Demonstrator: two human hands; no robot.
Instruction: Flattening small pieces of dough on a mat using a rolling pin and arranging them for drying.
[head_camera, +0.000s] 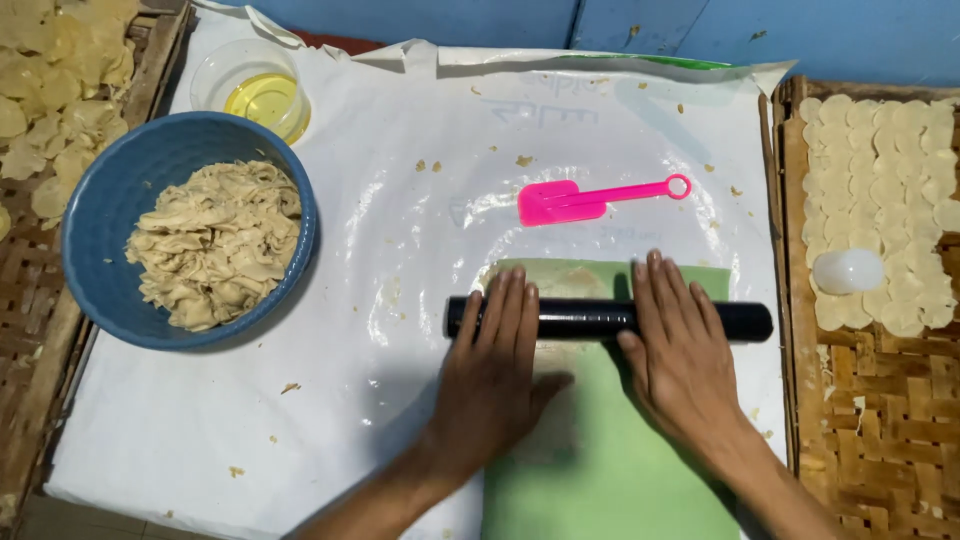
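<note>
Nearest the camera, a green plastic sheet (620, 460) lies on the white plastic cover (250, 430) that spreads over the work surface, running from the near edge up toward the middle. A pale layer of dough (560, 282) shows under the sheet's far end.

Across that sheet lies a black rolling pin (610, 319), set left to right. Both hands rest on top of it, palms down and fingers stretched flat, not curled around it. The left hand (497, 365) presses on the pin's left part, its fingertips reaching just past the pin toward the far side. The right hand (675, 350) presses on the right part, thumb spread toward the left. The two hands are apart, with a bare stretch of pin between them.

Just beyond the pin, a bright pink plastic scraper (590, 198) lies on the white cover, its ringed handle pointing right.

To the left stands a blue bowl (100, 230) heaped with pale dough scraps (215, 240). Farther off, behind it, a clear container of yellow oil (262, 98) sits.

On the right, a woven bamboo tray (880, 420) carries rows of thin round dough discs (880, 140), with a white round cutter (848, 271) lying among them. At the far left, another woven tray (30, 300) bears more discs (55, 70).
</note>
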